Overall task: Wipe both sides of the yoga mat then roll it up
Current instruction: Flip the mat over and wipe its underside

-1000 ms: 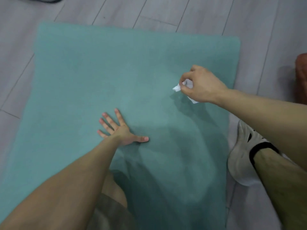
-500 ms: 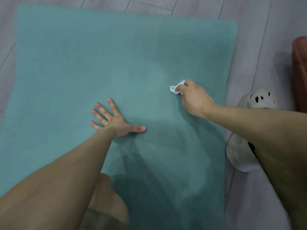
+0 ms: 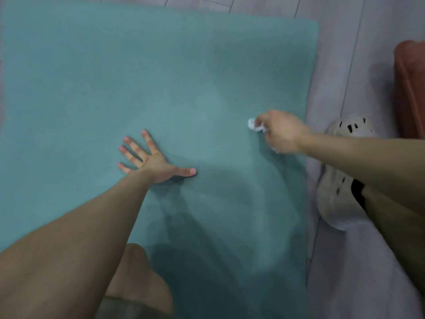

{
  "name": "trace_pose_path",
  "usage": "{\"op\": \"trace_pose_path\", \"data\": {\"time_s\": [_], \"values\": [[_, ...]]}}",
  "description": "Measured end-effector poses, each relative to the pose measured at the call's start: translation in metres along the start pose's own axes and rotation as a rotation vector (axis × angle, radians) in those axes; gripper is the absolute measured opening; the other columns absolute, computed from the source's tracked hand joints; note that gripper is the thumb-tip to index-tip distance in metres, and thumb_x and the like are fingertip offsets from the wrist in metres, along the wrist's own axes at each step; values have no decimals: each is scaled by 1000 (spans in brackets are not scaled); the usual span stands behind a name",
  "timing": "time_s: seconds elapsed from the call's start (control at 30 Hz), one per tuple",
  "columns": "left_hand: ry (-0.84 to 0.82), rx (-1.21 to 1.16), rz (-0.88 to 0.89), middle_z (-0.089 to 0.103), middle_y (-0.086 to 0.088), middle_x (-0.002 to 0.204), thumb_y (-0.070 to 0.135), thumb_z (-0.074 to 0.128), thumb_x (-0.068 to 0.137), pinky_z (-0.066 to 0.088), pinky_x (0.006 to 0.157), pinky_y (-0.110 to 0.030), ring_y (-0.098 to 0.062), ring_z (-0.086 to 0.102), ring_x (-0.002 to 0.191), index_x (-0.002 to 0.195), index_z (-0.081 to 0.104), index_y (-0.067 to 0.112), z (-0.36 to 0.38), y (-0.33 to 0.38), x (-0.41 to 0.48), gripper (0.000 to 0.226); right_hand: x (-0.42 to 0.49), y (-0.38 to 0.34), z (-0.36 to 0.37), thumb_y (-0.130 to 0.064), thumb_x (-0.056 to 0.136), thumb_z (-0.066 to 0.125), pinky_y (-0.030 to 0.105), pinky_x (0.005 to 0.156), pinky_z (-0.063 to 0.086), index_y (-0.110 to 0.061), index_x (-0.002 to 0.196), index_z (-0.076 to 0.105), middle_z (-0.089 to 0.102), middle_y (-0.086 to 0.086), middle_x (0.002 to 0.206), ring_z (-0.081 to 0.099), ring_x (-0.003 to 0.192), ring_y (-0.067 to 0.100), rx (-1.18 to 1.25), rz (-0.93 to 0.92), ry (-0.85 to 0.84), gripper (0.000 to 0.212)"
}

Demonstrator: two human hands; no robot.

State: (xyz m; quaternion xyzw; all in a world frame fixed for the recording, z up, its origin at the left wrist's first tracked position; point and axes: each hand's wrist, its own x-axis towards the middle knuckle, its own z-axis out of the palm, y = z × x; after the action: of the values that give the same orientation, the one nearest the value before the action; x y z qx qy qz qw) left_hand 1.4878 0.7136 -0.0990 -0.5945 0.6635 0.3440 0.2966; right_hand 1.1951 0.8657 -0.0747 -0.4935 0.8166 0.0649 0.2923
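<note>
On the floor (image 3: 345, 65), the teal mat (image 3: 115, 77) lay unrolled and flat, filling most of my view, its far right corner rounded against the grey planks. Near the middle of the mat I saw the left hand (image 3: 151, 160) pressed palm down. Its grip was spread wide, with four fingers fanned toward the mat's far end and the thumb pointing toward the mat's right edge. Closer to that right edge, the right hand (image 3: 282, 132) had its grip pinched round a small crumpled white tissue (image 3: 254, 125), which stuck out past the fingers toward the mat's centre. The hand was blurred, so I could not tell how much of the tissue touched the mat. Just off the mat's right edge a pale shoe (image 3: 335, 203) with dark vent holes stood on the floor, partly behind the right forearm. Farther from the mat, a reddish-brown object (image 3: 409, 88) showed at the edge of my view. A bare knee (image 3: 138, 272) rested at the mat's near end.
</note>
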Motion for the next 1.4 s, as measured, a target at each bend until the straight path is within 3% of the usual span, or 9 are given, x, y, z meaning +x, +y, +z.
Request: {"op": "trace_pose_path", "data": {"time_s": [0.17, 0.47, 0.63, 0.77, 0.83, 1.03, 1.17, 1.3, 1.4], "values": [[11, -4, 1, -60, -13, 150, 97, 78, 15, -17, 117, -73, -39, -50, 143, 144, -51, 36, 2, -1, 2, 192, -12, -38, 12, -23, 88, 57, 34, 78, 50, -28, 98, 75, 60, -10, 88, 60, 86, 21, 71, -310, -76, 21], [24, -39, -14, -63, -13, 146, 95, 79, 15, -17, 117, -73, -39, -53, 139, 138, -55, 41, 1, -2, 4, 190, 39, -78, -75, -15, 81, 44, 30, 52, 30, -12, 58, 45, 52, 3, 77, 58, 78, 36, 108, -243, 100, 23], [27, -53, -37, -66, -10, 143, 95, 79, 16, -20, 117, -70, -36, -58, 136, 139, -55, 40, 4, -2, 11, 189, 98, -75, -108, -39, 92, 60, 42, 72, 50, -13, 103, 62, 50, 12, 120, 57, 75, 39, -77, -314, 302, 28], [52, -57, -13, -64, -8, 146, 95, 79, 18, -22, 117, -69, -35, -57, 138, 145, -50, 39, 8, -6, 10, 189, 141, -44, -135, -47, 83, 74, 47, 72, 49, -11, 143, 40, 33, 20, 151, 58, 74, 44, -295, -148, 299, 77], [71, -43, -23, -63, -9, 147, 96, 78, 19, -20, 118, -70, -35, -55, 139, 147, -48, 38, 10, -8, 9, 189, 152, -27, -151, -64, 76, 79, 48, 86, 51, -10, 159, 21, 35, 22, 156, 65, 102, 49, -336, -9, 218, 115], [209, 26, -45, -43, -10, 164, 89, 83, 34, -9, 123, -69, -37, -35, 154, 156, -32, 46, 11, -2, -8, 173, 142, -28, -176, -60, 71, 86, 47, 95, 53, -2, 144, 44, 54, 23, 139, 63, 118, 44, -480, 44, 19, 102], [296, 44, -46, -10, 1, 175, 63, 89, 71, 33, 118, -66, -33, -1, 162, 164, 0, 47, 28, 15, -36, 130, 151, -20, -194, -63, 62, 93, 54, 103, 51, -7, 147, 39, 42, 23, 146, 58, 121, 49, -369, 26, 43, 115], [170, -33, -81, -28, 5, 171, 83, 87, 47, 37, 113, -67, -35, -14, 161, 160, -14, 53, 43, 29, -41, 155, 167, -9, -183, -57, 59, 97, 47, 111, 44, -3, 163, 9, 45, 25, 153, 49, 138, 43, -318, 30, -63, 146], [142, -9, -114, -32, 1, 170, 85, 85, 45, 35, 113, -71, -39, -17, 160, 160, -18, 49, 46, 35, -38, 158, 175, -9, -178, -64, 54, 95, 50, 105, 51, -4, 145, 40, 53, 24, 136, 58, 123, 45, -388, -58, -36, 123]]}}
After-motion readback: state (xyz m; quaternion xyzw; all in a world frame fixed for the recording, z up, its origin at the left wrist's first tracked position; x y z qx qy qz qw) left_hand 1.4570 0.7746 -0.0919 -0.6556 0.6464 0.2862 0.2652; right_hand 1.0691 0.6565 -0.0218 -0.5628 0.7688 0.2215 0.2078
